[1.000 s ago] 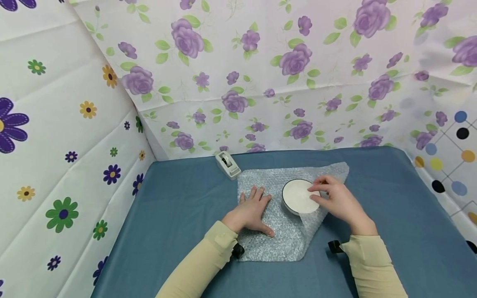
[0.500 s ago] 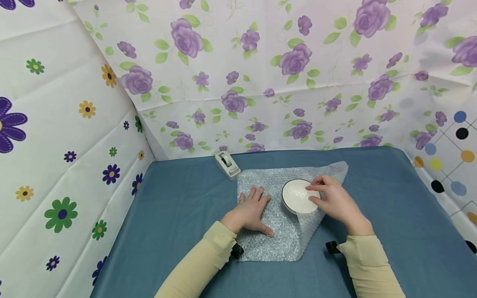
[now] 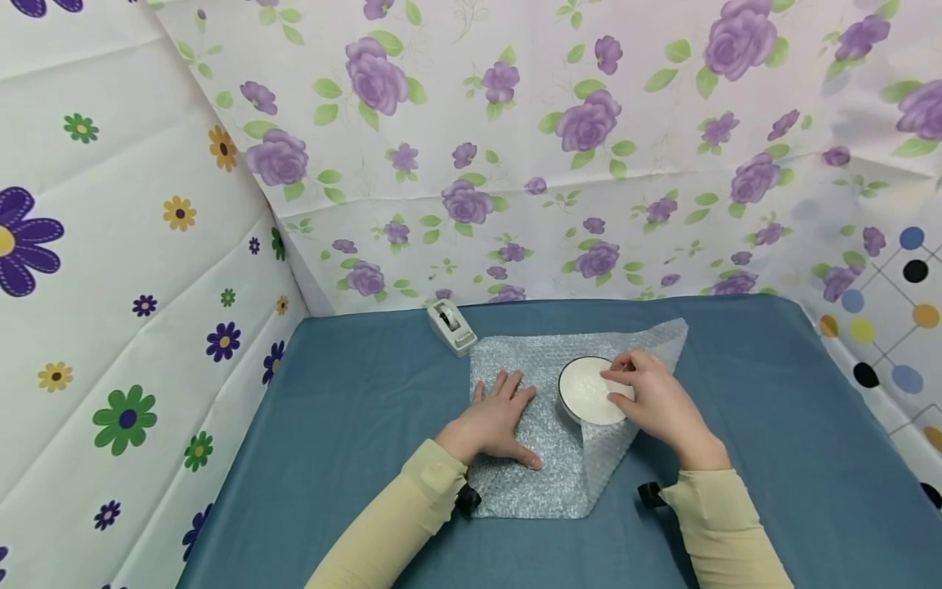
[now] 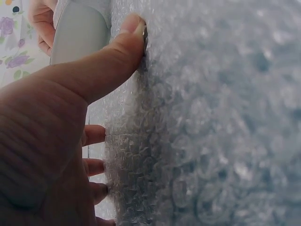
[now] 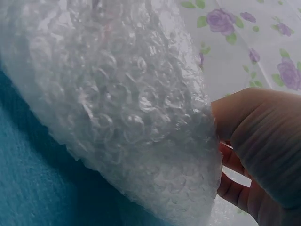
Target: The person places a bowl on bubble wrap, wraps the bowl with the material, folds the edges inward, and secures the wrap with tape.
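A white bowl with a dark rim [image 3: 585, 394] stands on a sheet of bubble wrap [image 3: 540, 491]. My left hand [image 3: 495, 419] lies spread on the wrap to the left of the bowl, palm down. In the left wrist view its thumb [image 4: 124, 44] presses on the bubbles, with the bowl [image 4: 80, 33] beyond. My right hand [image 3: 662, 405] pinches the wrap's right side, drawn up against the bowl, its fingertips over the rim. The right wrist view has the raised wrap [image 5: 131, 103] covering part of that hand [image 5: 263, 136].
A white tape dispenser [image 3: 452, 327] sits behind the wrap's back left corner. Blue cloth [image 3: 368, 393] covers the table. Flowered sheets [image 3: 456, 164] hang along the back and left sides, and a dotted one [image 3: 894, 343] at the right.
My right hand has shifted slightly left, pulling the wrap's folded front right part farther in toward the bowl. The left hand stays in place on the wrap.
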`<state>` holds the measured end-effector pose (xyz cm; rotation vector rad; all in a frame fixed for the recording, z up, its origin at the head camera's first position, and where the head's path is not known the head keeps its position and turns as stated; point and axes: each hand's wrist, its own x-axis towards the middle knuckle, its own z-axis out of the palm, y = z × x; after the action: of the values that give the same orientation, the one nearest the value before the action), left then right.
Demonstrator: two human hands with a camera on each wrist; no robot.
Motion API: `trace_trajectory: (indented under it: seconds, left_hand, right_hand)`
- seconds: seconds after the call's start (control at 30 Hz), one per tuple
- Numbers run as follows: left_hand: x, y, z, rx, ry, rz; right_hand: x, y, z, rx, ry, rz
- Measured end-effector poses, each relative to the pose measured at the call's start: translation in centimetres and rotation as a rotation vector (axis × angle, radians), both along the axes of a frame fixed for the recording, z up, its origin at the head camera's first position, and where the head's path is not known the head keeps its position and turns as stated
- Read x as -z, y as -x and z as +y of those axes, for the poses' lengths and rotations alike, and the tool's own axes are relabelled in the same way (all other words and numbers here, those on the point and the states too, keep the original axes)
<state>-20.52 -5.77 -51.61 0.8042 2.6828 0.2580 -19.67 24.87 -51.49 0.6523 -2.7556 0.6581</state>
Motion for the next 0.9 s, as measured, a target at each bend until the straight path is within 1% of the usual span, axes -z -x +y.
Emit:
trace_trajectory:
  seconds: [0.17, 0.27, 0.43, 0.7, 0.9]
  left_hand:
    - [0.2, -0.1, -0.2, 0.001, -0.017, 0.002]
    - [0.1, -0.2, -0.4, 0.0, -0.04, -0.006]
    - [0.4, -0.2, -0.6, -0.001, -0.068, -0.008]
    - [0.8, -0.2, -0.8, 0.014, -0.051, 0.015]
    - [0.4, -0.1, -1.4, 0.063, -0.022, 0.032]
  right_hand:
    - [0.0, -0.1, -0.4, 0.002, -0.009, 0.012]
    - [0.1, -0.2, -0.6, 0.008, -0.023, 0.023]
    - [0.1, -0.3, -0.9, 0.022, -0.047, 0.034]
    - [0.2, -0.2, -1.3, 0.032, -0.074, 0.049]
    - [0.2, -0.2, -1.3, 0.035, -0.082, 0.055]
